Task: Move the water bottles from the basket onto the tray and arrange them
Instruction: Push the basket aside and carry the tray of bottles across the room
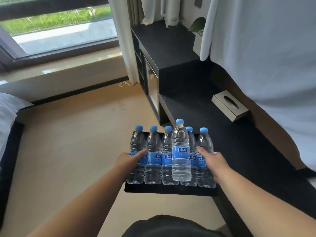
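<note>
- We count six clear plastic water bottles [166, 147] with blue caps and blue labels, all upright on the flat black rectangular tray [171, 190].
- Five stand shoulder to shoulder in a row from the tray's left edge to its right edge. The sixth bottle [181, 158] stands alone in front of the row, right of the middle and closer to the near edge.
- The tray sits at the near left corner of a dark low counter [239, 151].
- We see no basket, so we cannot tell whether more bottles are waiting. We judge the moving largely done and the tidying under way, with the front bottle not yet lined up.
- The left hand [130, 159] holds the leftmost bottle [136, 141], thumb laid across its label and fingers hidden behind it.
- The right hand [212, 159] holds the rightmost bottle [206, 142] the same way, thumb in front, fingers out of sight.
- We cannot tell how firmly either hand squeezes.
</note>
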Tool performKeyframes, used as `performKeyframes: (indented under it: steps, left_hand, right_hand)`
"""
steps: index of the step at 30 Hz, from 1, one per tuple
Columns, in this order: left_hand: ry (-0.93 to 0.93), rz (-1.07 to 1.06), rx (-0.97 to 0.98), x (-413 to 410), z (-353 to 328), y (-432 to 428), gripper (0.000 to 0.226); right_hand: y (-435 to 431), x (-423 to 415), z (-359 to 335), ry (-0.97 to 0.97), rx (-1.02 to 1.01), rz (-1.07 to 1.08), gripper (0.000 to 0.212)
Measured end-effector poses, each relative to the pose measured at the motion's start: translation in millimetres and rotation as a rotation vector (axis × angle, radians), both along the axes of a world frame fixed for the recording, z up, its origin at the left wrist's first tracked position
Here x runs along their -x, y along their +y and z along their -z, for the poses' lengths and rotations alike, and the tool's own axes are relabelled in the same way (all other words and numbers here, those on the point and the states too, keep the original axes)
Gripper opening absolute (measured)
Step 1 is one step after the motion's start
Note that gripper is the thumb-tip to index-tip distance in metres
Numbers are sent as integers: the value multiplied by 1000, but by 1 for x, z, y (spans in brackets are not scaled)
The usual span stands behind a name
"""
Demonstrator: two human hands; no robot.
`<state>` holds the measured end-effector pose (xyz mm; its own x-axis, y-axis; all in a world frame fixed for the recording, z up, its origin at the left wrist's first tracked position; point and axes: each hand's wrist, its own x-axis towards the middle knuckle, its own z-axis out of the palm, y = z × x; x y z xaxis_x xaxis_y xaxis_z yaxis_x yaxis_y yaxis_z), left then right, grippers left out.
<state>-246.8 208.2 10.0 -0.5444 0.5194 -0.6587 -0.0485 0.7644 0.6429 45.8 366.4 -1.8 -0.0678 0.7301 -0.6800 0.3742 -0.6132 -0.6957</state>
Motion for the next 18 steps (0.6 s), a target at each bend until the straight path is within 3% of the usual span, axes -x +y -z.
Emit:
performKeyframes:
  steps: [3,10,18]
  left_hand:
    - [-19,-56,3,16,2,-4,61]
    - [19,-176,12,37,7,9,58]
    - [43,-298,27,53,15,62,62]
  right_hand:
    - [13,24,1,-9,-9,-44,100]
    - [56,69,11,-1,18,-145,84]
    - [138,110,17,-22,16,-264,84]
